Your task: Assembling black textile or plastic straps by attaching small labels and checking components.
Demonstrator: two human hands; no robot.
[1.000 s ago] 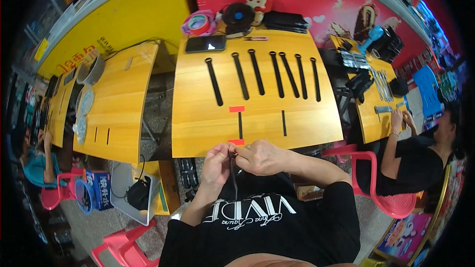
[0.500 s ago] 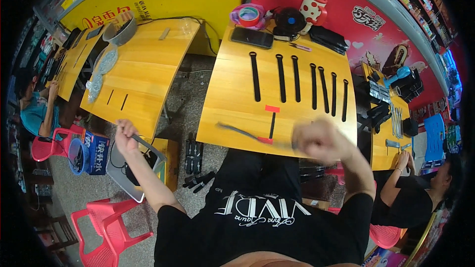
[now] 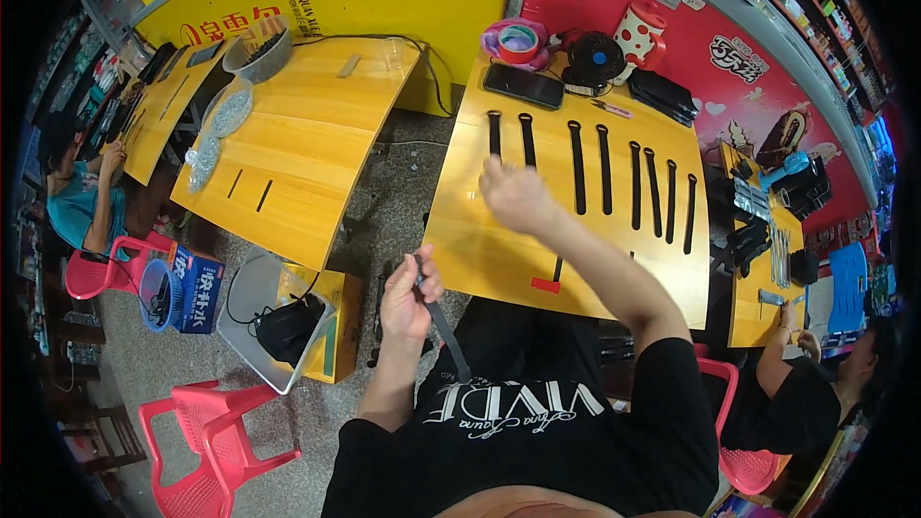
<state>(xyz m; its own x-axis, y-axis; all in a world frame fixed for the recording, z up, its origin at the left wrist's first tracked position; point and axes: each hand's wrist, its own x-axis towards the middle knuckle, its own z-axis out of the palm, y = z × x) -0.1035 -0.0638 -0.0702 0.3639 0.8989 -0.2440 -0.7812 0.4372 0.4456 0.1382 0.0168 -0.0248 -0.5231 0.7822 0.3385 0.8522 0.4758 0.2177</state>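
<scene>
My left hand [image 3: 410, 295], just off the table's near edge, is closed around a dark strap [image 3: 445, 338] whose free end hangs towards my lap. Over the table, my right hand [image 3: 515, 196] is closed at the lower part of the leftmost black strap [image 3: 494, 132]; its fingers hide that strap's lower end. To its right several black straps [image 3: 578, 168] with looped upper ends lie side by side in a row. Beneath my right forearm a red tape mark [image 3: 546, 285] sits by the near edge, with a short dark strip [image 3: 558, 267] partly hidden above it.
A phone [image 3: 524, 85], a small black fan [image 3: 594, 58], a roll of tape [image 3: 518, 42] and a polka-dot mug [image 3: 640, 36] stand at the table's far side. Left are another table [image 3: 317, 134], a grey bin [image 3: 251, 312] and a pink chair [image 3: 216, 436]. Two people work at side tables.
My right hand has moved from the near right edge up to the left end of the row, where another strap now lies. My left hand has come inward with a strap. The view has shifted.
</scene>
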